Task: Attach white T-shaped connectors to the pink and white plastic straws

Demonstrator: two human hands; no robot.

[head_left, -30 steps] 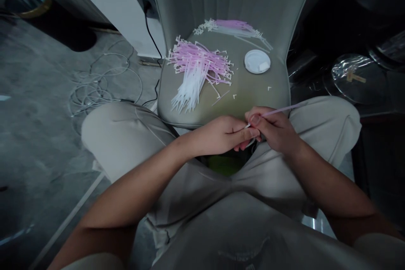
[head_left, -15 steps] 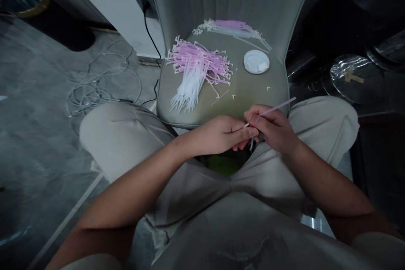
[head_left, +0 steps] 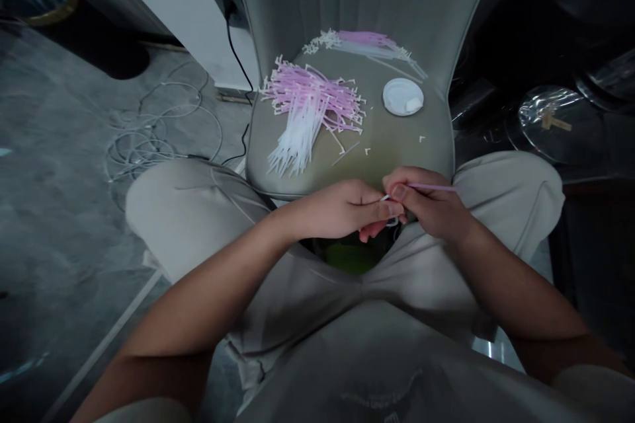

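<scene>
One pink stick (head_left: 435,187) sits between both hands, over the lap, just off the chair seat (head_left: 391,155). Right hand (head_left: 429,206): grip clenched on it. Left hand (head_left: 337,211): grip clenched at its white end. Seat carries two stick piles, big (head_left: 310,106) and small (head_left: 360,41), one white lid (head_left: 403,96), a few white bits (head_left: 421,139). Cable (head_left: 159,132) on floor.

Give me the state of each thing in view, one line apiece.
Left hand: fingers curled, beside the stick's white end
Right hand: pinching the stick
Pink plastic stick: held, pointing right
Large stick pile: loose, crisscrossed on the seat
Smaller stick pile: spread along the seat's back
White round lid: lying flat
Black power cable: plugged into the wall socket
White cable: looped on the floor
</scene>
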